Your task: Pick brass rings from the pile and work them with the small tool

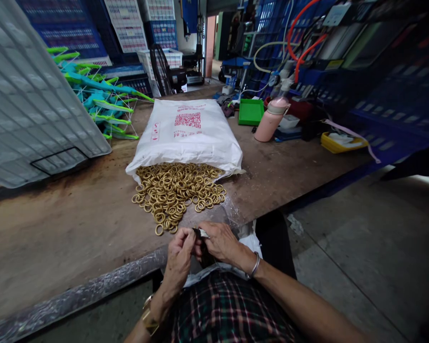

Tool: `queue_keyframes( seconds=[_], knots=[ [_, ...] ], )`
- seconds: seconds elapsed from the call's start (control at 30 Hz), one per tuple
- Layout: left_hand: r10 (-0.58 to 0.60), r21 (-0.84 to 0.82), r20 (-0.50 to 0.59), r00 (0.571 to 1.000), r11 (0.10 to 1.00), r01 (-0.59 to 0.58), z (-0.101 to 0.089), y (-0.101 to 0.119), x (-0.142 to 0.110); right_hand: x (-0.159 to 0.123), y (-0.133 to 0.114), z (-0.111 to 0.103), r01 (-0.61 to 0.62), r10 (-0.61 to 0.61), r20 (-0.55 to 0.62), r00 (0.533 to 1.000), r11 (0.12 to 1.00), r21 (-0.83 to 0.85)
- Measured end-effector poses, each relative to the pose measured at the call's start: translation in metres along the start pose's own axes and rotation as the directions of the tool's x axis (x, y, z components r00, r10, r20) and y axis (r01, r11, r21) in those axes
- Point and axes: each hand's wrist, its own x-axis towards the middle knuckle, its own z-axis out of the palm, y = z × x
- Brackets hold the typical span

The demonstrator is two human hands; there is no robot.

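At the table's front edge, close to my body, my left hand [181, 250] is closed, thumb and fingers pinched together. Beside it my right hand [224, 243] is also closed, its fingers bent around a small dark and pale object [201, 233] between the two hands. The fingers cover most of that object, so its kind does not show. Just beyond the hands lies a heap of brass-coloured rings [175, 188], spilling from the open mouth of a white woven sack [189, 126] with red print. A few rings lie close to my left hand.
A grey plastic crate [39, 95] stands tilted at the left, with green and blue pieces [103, 95] behind it. Right of the sack are a green tray [250, 112], a pink bottle [270, 121] and a yellow tray [343, 143]. A black fan [164, 71] stands behind.
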Motion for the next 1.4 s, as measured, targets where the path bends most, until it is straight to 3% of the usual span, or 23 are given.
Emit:
queue_keyframes(
  seconds=[0.3,0.4,0.53,0.67,0.8,1.03,1.13,1.23,1.4],
  knots=[
    [0.133,0.149,-0.048,0.99,0.981,-0.125,-0.002,0.0,-0.008,0.004,-0.004,-0.008,0.012,0.005,0.136,0.991,0.992,-0.126],
    [0.146,0.148,0.014,0.989,0.978,-0.146,0.0,0.005,-0.019,0.011,0.0,-0.007,-0.016,0.039,0.115,0.993,0.982,-0.19],
    [0.07,-0.084,0.126,0.99,0.995,-0.059,0.002,0.012,-0.023,0.028,-0.001,-0.001,-0.038,0.037,-0.008,0.999,0.986,-0.162],
    [-0.082,-0.377,0.032,0.996,0.922,0.089,-0.005,0.012,-0.016,0.048,-0.009,0.007,0.009,-0.014,-0.113,0.993,0.999,-0.046],
    [-0.128,-0.529,-0.005,0.992,0.842,0.106,-0.014,0.009,-0.012,0.064,-0.017,0.01,-0.046,0.035,-0.092,0.995,0.992,-0.114],
    [-0.222,-0.686,0.098,0.97,0.691,0.228,-0.02,0.007,-0.007,0.069,-0.02,0.01,-0.057,0.047,-0.052,0.998,0.976,-0.208],
    [-0.236,-0.696,0.092,0.967,0.68,0.232,-0.022,0.008,-0.003,0.068,-0.013,0.008,-0.043,0.034,-0.082,0.996,0.992,-0.116],
    [-0.253,-0.687,0.112,0.961,0.679,0.259,-0.025,0.012,0.001,0.067,-0.005,0.005,-0.058,0.07,-0.136,0.988,0.994,0.09],
    [-0.258,-0.686,0.111,0.96,0.679,0.262,-0.024,0.018,0.004,0.061,0.006,-0.004,-0.088,0.162,-0.091,0.983,0.837,0.539]
  ],
)
